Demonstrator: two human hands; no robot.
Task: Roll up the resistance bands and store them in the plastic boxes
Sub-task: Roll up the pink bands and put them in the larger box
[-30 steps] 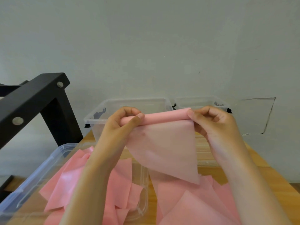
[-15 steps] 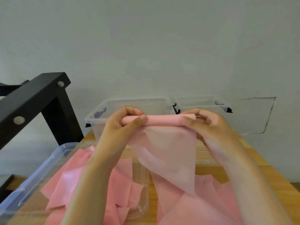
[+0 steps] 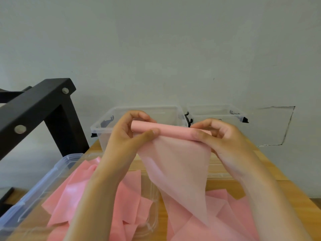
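Pink resistance band held up in two bare hands just in front of a clear plastic box, its top edge wound into a tight roll and its loose tail hanging down toward the person. The left hand pinches the roll's left end, thumb pressed along the front and fingers curled over the top. The right hand pinches the right end the same way, thumb in front and fingers hooked behind.

The clear plastic box stands open, with black latches at its rim. A second clear box, also open and black-latched, sits just to its right, the two almost touching. Nearer the person and to the left of the clear plastic box, another tub with a bluish rim holds a heap of loose pink bands. More pink bands lie nearer the person and to the box's right, under the hanging tail.

All rest on a light wooden table. Left of the clear plastic box rises a black frame with two silver bolt heads. Behind the box a pale grey-green wall fills the upper view, with a cracked rectangular outline in its plaster to the right.
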